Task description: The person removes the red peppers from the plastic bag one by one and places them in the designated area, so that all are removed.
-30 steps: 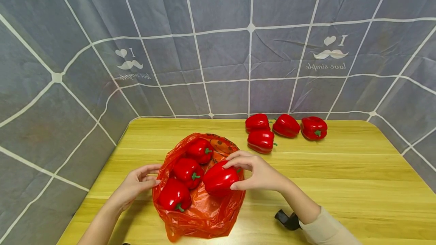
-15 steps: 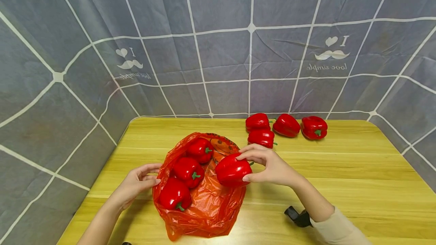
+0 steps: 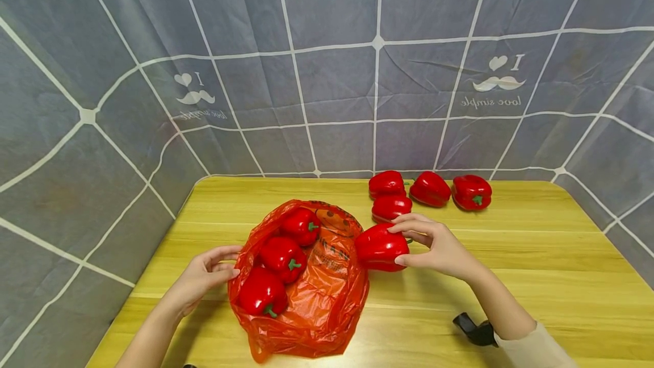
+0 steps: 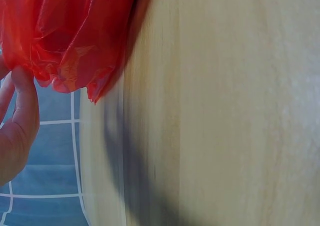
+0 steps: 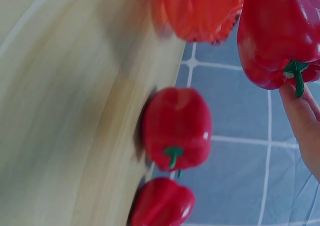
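Note:
A red plastic bag (image 3: 317, 300) stands with its mouth wide on the table, and three red bell peppers lie in it along the left, one of them the middle pepper (image 3: 281, 259). My left hand (image 3: 196, 280) pinches the bag's left rim; in the left wrist view its thumb meets the gathered plastic (image 4: 65, 31). My right hand (image 3: 439, 249) grips another bell pepper (image 3: 379, 247) between thumb and fingers, at the bag's right rim. The right wrist view shows this pepper's green stem (image 5: 298, 81) near the fingertips.
Several more red bell peppers lie at the back right of the table, the nearest pepper (image 3: 390, 207) just behind the held one. A black strap piece (image 3: 475, 331) hangs at my right wrist. A grey checked curtain (image 3: 337, 90) closes off the back and sides.
My right hand has carried its bell pepper rightward, from above the inside of the bag to its right rim. The left hand and the peppers in the bag stay put.

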{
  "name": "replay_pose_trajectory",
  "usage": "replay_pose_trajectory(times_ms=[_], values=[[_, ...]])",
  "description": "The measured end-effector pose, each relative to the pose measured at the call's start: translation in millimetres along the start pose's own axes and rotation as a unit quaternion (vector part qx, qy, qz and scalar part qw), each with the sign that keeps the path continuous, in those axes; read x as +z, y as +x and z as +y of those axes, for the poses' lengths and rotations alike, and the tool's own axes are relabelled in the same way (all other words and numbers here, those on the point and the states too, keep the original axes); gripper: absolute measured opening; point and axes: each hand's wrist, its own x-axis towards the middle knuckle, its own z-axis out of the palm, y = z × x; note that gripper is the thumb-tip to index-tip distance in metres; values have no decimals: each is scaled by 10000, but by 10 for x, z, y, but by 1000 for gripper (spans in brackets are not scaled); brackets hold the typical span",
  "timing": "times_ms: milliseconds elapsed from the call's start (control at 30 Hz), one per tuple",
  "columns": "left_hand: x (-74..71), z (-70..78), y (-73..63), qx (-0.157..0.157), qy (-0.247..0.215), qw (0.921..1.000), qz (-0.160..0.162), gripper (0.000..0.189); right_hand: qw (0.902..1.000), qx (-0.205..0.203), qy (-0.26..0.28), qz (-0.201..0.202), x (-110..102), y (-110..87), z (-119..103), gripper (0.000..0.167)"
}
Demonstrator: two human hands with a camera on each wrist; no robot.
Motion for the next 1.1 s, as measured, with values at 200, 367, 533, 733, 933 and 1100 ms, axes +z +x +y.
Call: replay_pose_trajectory(times_ms=[200,367,533,733,933,1100], values=[[-9,-15,-1,44,-32,10000,-47,49,9995,120,-188,228,-132,-131,72,40],[-11,-25,2,41,-26,10000,-28,50,9986,203,-336,355,-232,-222,126,42],[-9,-35,8,36,3,10000,2,50,9974,434,-265,515,-323,-299,173,42],[-14,-54,8,121,-67,9999,-73,50,9951,639,-300,694,-417,-371,236,41],[-28,-65,9,155,-120,9996,-208,49,9920,859,-410,825,-498,-436,324,42],[-26,-64,16,44,-75,9998,-157,50,9867,1135,-641,970,-539,-462,364,43]])
